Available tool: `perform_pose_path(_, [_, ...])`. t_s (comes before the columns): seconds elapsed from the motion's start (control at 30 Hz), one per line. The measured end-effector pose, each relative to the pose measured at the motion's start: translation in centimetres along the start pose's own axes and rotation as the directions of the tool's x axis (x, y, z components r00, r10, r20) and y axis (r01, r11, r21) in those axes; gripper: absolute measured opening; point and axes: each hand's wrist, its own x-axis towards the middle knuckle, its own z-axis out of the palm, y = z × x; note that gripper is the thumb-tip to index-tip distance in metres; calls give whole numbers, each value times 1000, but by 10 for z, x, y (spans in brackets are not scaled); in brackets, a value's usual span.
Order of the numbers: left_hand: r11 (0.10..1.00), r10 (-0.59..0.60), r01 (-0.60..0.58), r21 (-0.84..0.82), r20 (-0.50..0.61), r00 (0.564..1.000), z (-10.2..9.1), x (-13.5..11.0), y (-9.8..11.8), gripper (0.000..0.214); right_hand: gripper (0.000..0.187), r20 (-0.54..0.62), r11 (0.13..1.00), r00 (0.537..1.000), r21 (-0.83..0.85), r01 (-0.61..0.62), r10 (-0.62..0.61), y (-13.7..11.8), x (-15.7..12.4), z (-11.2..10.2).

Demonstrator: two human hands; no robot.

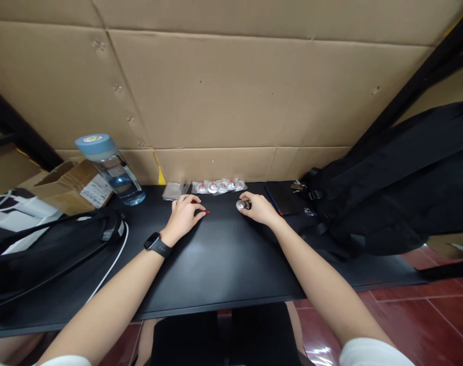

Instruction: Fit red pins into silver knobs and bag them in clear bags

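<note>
**A:** What do the hands have?

**B:** The right hand (257, 208) pinches a small round silver piece (241, 205), shiny like polished metal, with the fingers closed on it. The left hand (183, 216) lies palm down on the matte black desk (216, 264), fingers curled over a thin red piece (206, 212). Only its tip shows past the fingertips, so I cannot tell whether it is gripped.

**A:** And around them?

**B:** Just beyond both hands lies a row of clear plastic packets (218, 186) with red-and-silver bits inside. Left of the left hand stands a transparent bottle (115, 175) with a pale blue lid, then a cardboard box (69, 185). Right of the right hand slumps a black fabric backpack (387, 183).

**A:** Any writing?

**B:** There is a white label on the box and a round sticker on the lid, both too small to read.
</note>
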Motion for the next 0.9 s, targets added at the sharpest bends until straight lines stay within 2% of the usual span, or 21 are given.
perform_pose_path(0.17, [1000,15,-15,-7,11,1000,4,1,0,11,39,-1,999,999,42,35,-35,-6,-2,3])
perform_pose_path(0.53, [999,42,-42,-29,12,999,4,1,5,9,37,-58,993,998,116,11,-5,-6,0,8])
perform_pose_path(0.77, [998,55,-55,1,16,998,5,-3,8,11,31,-152,979,986,179,92,-65,-21,-4,10])
perform_pose_path(0.9, [997,69,-69,-25,-3,998,3,-3,12,13,31,-188,937,975,306,169,-115,-34,-8,14])
